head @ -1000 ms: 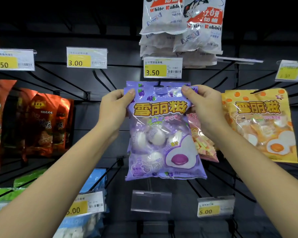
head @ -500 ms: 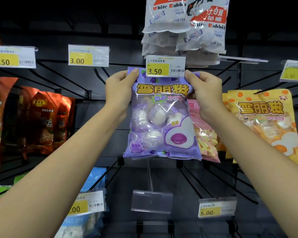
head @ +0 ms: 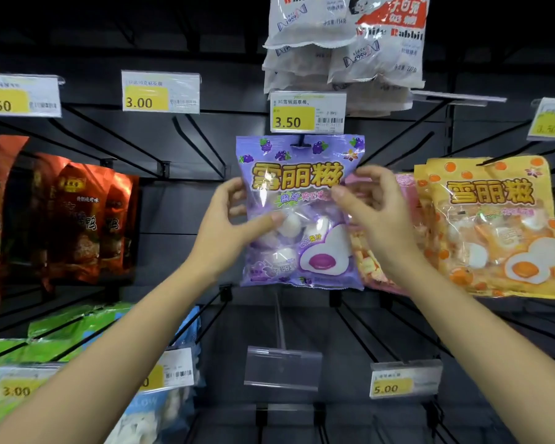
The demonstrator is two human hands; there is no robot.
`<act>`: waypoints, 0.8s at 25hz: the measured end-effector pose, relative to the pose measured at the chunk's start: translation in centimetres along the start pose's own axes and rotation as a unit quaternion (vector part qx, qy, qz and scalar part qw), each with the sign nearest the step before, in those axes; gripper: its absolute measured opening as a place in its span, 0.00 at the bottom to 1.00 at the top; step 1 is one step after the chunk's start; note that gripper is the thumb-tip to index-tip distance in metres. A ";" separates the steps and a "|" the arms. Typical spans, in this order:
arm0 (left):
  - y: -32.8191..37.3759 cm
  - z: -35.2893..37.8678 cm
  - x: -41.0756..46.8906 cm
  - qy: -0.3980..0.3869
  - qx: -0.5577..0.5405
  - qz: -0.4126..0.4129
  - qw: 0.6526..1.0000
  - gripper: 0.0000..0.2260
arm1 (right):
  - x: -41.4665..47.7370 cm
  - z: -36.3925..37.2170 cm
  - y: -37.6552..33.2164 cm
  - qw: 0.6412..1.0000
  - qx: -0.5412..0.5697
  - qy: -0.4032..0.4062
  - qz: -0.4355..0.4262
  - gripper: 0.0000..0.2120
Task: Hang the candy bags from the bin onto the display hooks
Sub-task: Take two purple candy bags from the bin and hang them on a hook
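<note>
A purple candy bag (head: 305,174) hangs by its top hole on a black display hook (head: 301,143), right under the 3.50 price tag (head: 307,112). My left hand (head: 228,229) pinches the bag's left edge, thumb across the front and fingers curled at the side. In front of the bag's right edge, my right hand (head: 375,216) has its fingers spread, one fingertip just touching the front. The bin is out of view.
White Rabbit bags (head: 350,49) hang above. To the right are a pink bag (head: 366,251) and orange bags (head: 491,229). Red snack bags (head: 87,222) hang on the left, green and blue bags (head: 77,328) lower left. Bare black hooks jut out below and at upper left.
The bag went up behind the 3.50 tag, then settled onto the hook. Both hands slid from its top corners down to its sides, and the right hand's grip loosened.
</note>
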State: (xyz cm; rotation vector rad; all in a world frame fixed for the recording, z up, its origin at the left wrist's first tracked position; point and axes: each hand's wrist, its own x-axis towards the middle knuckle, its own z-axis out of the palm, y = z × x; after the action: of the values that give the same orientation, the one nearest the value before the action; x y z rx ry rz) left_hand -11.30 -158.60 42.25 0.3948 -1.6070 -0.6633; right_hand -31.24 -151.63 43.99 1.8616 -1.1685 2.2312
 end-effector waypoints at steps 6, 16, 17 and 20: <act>-2.0 1.3 0.2 0.017 0.034 0.008 0.999 0.35 | -0.7 0.2 3.6 0.996 -0.080 -0.039 0.000 0.13; 0.9 -1.0 -3.1 0.077 0.160 0.056 0.983 0.16 | -3.9 -0.9 1.4 0.987 -0.143 0.064 -0.040 0.01; 1.5 -1.4 -4.6 0.078 0.147 0.084 0.983 0.10 | -5.2 -1.0 0.4 0.982 -0.152 0.085 -0.071 0.03; 2.5 -1.5 -10.5 0.015 0.137 0.116 0.984 0.05 | -10.3 -0.9 -2.0 0.989 -0.115 0.063 -0.064 0.07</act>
State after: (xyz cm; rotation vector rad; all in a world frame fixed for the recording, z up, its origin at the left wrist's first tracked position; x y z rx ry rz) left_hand -7.93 -150.64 35.64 0.4077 -1.6897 -0.2575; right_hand -28.13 -145.20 36.28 1.6349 -1.1915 2.0175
